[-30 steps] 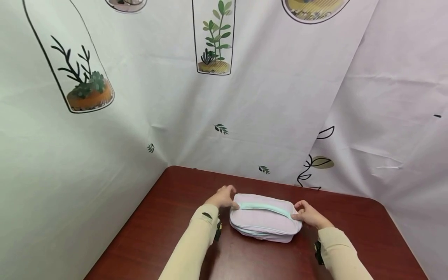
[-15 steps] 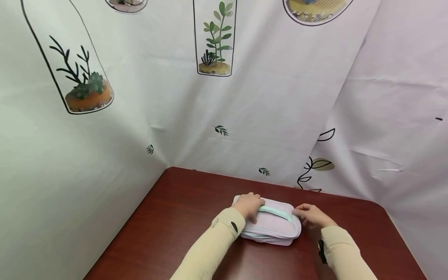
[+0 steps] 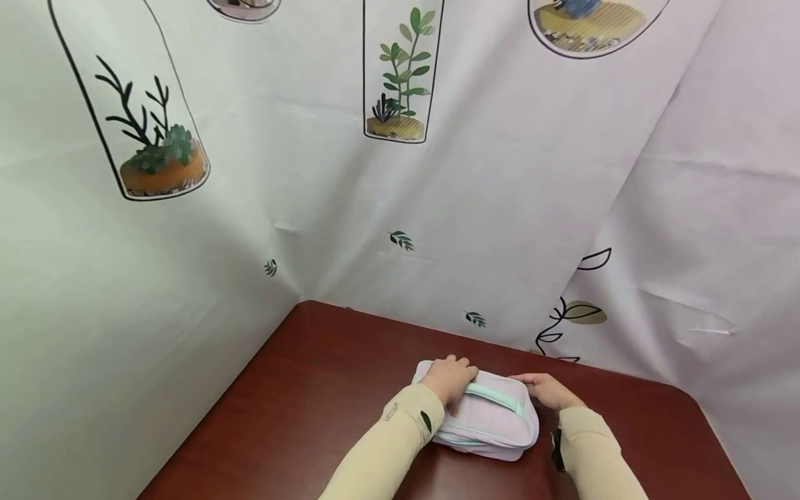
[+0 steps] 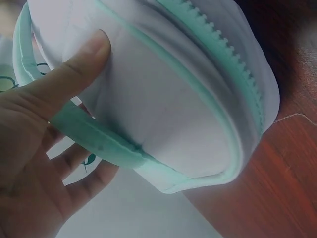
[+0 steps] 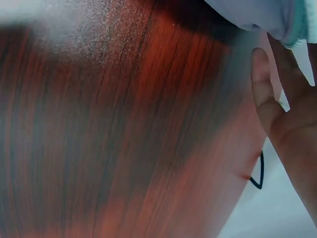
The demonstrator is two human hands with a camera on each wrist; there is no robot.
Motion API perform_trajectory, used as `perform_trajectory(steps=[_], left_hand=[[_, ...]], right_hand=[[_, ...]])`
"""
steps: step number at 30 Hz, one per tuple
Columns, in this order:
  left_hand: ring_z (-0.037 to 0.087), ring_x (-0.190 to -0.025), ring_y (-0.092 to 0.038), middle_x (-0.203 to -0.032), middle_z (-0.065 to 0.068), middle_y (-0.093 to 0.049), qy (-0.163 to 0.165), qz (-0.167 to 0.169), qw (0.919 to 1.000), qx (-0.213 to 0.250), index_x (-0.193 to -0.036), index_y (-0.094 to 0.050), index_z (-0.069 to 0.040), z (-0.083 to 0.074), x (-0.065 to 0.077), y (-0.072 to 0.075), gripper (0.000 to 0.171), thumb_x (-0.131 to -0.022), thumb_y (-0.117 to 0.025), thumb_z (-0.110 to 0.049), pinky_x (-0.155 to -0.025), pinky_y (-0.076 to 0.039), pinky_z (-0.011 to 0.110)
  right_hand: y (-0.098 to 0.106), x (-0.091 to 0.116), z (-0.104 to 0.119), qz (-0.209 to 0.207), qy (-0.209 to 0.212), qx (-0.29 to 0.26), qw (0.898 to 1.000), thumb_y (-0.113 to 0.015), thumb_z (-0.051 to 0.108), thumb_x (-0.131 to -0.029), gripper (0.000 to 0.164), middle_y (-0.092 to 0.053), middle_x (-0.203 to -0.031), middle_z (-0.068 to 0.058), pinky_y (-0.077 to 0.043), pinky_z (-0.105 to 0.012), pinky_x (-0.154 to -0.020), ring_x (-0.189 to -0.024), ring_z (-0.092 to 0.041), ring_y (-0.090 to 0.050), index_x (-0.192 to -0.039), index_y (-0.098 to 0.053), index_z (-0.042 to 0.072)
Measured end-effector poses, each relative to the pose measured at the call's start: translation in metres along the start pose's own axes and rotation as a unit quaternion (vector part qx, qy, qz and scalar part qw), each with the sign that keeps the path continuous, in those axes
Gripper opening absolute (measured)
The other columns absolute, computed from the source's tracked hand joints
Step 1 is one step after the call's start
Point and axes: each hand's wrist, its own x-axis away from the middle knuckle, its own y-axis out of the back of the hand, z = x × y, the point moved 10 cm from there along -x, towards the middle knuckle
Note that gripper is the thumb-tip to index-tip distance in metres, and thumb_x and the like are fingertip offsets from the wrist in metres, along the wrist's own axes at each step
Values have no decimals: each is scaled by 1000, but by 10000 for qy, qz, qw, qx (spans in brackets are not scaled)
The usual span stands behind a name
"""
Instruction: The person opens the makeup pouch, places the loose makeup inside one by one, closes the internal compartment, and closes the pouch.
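A pale lilac zippered pouch point(image 3: 484, 425) with a mint-green carry handle point(image 3: 496, 398) lies on the table. My left hand point(image 3: 448, 381) grips its left part from above. In the left wrist view, the thumb point(image 4: 86, 57) lies on the pouch's top panel, and the other fingers are past the handle. A mint zipper point(image 4: 220, 47) runs along the pouch's side. At the far right corner is my right hand point(image 3: 550, 391), its fingers reaching along the back edge. The right wrist view shows its thumb straight and apart from the fingers, whose tips are hidden behind the pouch.
The reddish-brown wooden table point(image 3: 312, 389) has rounded far corners. White fabric point(image 3: 325, 208) printed with plants in glass jars hangs right behind the table and along its left side.
My left hand has moved from the pouch's left end onto its top, over the handle. My right hand has moved from the handle's right end to the back right corner.
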Motion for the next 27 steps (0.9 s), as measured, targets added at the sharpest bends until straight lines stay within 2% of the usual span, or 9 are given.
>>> perform_trajectory(steps=[4, 7, 13, 19, 22, 27], left_hand=[[12, -99, -49, -109, -11, -53, 36, -39, 10000, -20, -109, -56, -32, 0, -1, -2, 72, -46, -93, -33, -71, -45, 29], [12, -98, -49, -109, -12, -53, 86, -11, 9999, -50, -109, -56, -32, 1, -3, -2, 74, -45, -93, -34, -72, -45, 28], [11, -99, -48, -111, -11, -53, 166, 96, 9998, -112, -112, -55, -31, 3, -3, 1, 74, -49, -92, -35, -73, -45, 27], [12, -100, -48, -111, -11, -52, 251, 208, 9994, -116, -114, -55, -31, 2, -3, -2, 76, -48, -92, -37, -74, -45, 28], [12, -99, -48, -111, -10, -53, 307, 195, 9993, -120, -114, -54, -30, 2, -4, -1, 76, -49, -92, -37, -73, -46, 29], [13, -98, -48, -110, -9, -52, 363, 184, 9990, -177, -114, -54, -29, 3, -3, 3, 77, -48, -92, -35, -71, -46, 29]], right_hand=[[0, 1, -10, -51, -87, -311, 9995, -54, 6, -91, 30, -60, -113, -19, -50, -40, -79, -96, -19, -58, -116, -59, -9], [1, 0, -14, -123, -179, -342, 9992, -56, 5, -89, 29, -62, -110, -19, -50, -38, -77, -92, -16, -59, -114, -60, -10], [1, -5, -12, 68, -169, -297, 9994, -55, -3, -85, 28, -64, -102, -18, -51, -34, -72, -84, -13, -60, -109, -59, -15], [-4, -2, -14, 468, -257, -35, 9986, -48, -5, -84, 25, -64, -89, -11, -50, -33, -65, -72, -13, -57, -104, -60, -16], [-3, -2, -12, 519, -241, 147, 9983, -47, -5, -84, 25, -61, -82, -5, -48, -31, -61, -67, -13, -54, -101, -61, -14], [-4, -1, -14, 801, -273, 347, 9958, -48, -3, -82, 23, -58, -74, 0, -47, -32, -61, -67, -13, -52, -98, -63, -11]])
